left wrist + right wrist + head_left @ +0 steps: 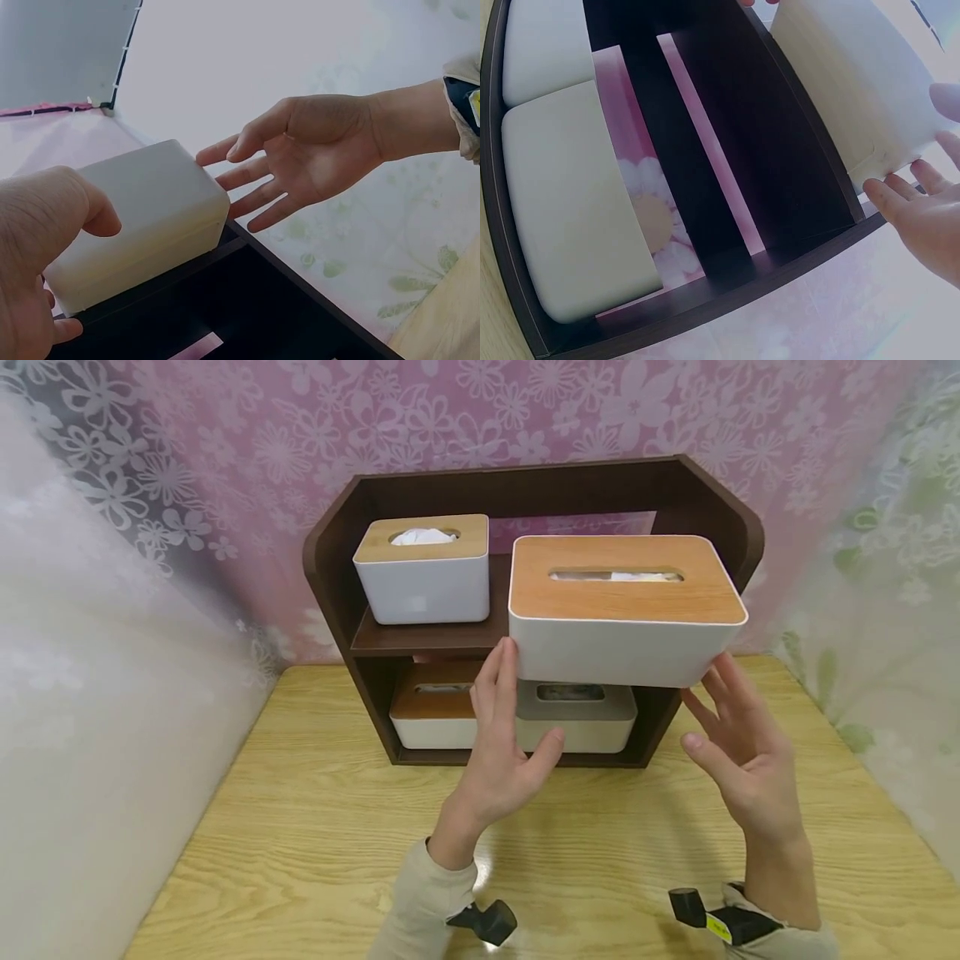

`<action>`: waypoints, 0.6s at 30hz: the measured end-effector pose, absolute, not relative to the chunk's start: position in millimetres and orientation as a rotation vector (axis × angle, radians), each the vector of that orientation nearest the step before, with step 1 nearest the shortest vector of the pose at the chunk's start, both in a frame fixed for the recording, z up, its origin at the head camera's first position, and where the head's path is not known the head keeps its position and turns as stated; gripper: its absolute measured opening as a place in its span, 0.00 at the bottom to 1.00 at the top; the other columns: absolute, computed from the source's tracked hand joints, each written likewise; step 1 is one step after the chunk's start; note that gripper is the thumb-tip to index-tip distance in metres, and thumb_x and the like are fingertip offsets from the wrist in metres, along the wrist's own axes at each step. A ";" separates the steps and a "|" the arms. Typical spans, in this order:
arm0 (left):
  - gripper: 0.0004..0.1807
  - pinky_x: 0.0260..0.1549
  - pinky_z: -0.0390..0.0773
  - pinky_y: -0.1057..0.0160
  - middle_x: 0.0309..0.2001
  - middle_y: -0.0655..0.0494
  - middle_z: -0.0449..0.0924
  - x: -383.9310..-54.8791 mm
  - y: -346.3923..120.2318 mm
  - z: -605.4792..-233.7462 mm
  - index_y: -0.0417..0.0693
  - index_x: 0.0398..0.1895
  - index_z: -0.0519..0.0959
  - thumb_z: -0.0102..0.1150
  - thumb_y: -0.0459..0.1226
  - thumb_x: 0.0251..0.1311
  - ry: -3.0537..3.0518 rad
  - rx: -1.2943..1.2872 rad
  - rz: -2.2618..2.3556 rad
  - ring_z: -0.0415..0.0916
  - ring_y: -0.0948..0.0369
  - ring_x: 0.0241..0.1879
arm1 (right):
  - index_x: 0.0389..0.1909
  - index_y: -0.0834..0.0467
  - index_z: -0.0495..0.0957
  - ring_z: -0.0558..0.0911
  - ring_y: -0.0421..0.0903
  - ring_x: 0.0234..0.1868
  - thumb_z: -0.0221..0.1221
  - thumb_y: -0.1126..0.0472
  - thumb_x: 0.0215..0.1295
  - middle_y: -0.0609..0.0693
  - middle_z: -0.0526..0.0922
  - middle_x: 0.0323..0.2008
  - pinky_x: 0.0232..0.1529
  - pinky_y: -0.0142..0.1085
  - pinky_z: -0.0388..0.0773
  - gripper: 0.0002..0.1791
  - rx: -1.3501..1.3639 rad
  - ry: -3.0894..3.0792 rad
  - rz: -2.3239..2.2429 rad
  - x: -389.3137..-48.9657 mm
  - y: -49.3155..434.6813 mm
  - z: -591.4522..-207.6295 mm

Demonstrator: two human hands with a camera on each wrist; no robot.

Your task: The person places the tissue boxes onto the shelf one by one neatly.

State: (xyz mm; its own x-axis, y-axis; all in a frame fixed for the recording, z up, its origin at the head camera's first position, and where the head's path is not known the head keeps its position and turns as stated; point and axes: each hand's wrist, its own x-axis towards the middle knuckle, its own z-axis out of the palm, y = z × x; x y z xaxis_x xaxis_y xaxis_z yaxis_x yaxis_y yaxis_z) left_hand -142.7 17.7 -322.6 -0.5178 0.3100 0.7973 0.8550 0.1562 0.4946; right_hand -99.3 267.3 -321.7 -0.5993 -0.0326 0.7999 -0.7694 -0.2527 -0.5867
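A large white tissue box point(607, 652) with a wood-coloured lid stands at the right of the upper shelf, its front jutting past the shelf edge. A slot in the lid shows white tissue. My left hand point(497, 743) touches the box's lower left end with straight fingers, thumb held apart. At the opposite end, the fingertips of my right hand point(750, 752) touch the lower right corner; the thumb is off the box. In the right wrist view the right hand's fingers point(889, 201) lie along the box's lower edge. Whether the box rests fully on the shelf I cannot tell.
The dark brown two-tier rack point(367, 693) stands on a wood-grain table point(300, 827). A smaller tissue box point(427, 589) sits upper left. Below are a wood-lidded box point(431, 731) and a grey-lidded box point(592, 735). Flowered curtains point(450, 418) hang behind.
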 end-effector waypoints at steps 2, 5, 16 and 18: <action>0.54 0.69 0.52 0.46 0.77 0.41 0.36 -142.6 18.2 -322.0 0.43 0.80 0.34 0.58 0.28 0.57 -1.921 -1.104 -1.376 0.38 0.46 0.74 | 0.73 0.72 0.55 0.57 0.58 0.75 0.55 0.85 0.58 0.64 0.56 0.75 0.68 0.40 0.66 0.40 0.966 -1.504 1.899 -99.4 267.8 -321.9; 0.53 0.68 0.55 0.48 0.77 0.44 0.36 -142.0 17.9 -319.8 0.43 0.80 0.35 0.57 0.28 0.58 -1.929 -1.090 -1.428 0.37 0.48 0.75 | 0.73 0.72 0.55 0.60 0.58 0.75 0.54 0.86 0.58 0.64 0.57 0.75 0.68 0.39 0.66 0.40 0.940 -1.522 1.899 -100.3 267.7 -321.0; 0.49 0.64 0.62 0.44 0.77 0.47 0.41 -138.7 13.5 -303.2 0.45 0.80 0.41 0.55 0.29 0.58 -2.017 -0.990 -1.476 0.42 0.53 0.74 | 0.72 0.74 0.57 0.64 0.54 0.73 0.49 0.88 0.57 0.64 0.60 0.73 0.67 0.34 0.66 0.38 0.857 -1.642 1.821 -98.2 270.2 -310.9; 0.47 0.66 0.60 0.43 0.76 0.46 0.42 -140.6 13.0 -300.0 0.43 0.79 0.43 0.54 0.29 0.59 -2.011 -0.990 -1.469 0.43 0.53 0.74 | 0.71 0.74 0.58 0.64 0.53 0.73 0.49 0.87 0.58 0.63 0.62 0.72 0.67 0.34 0.66 0.37 0.837 -1.650 1.795 -98.1 270.0 -307.9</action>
State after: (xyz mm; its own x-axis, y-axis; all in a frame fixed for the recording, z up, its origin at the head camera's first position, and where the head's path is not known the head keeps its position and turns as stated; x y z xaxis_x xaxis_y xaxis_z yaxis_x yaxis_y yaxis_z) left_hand -140.6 13.0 -300.0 -0.6368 0.2811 0.7180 0.7695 0.1719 0.6151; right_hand -98.1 270.0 -307.9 -0.6506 -0.0118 0.7593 -0.7556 -0.0892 -0.6489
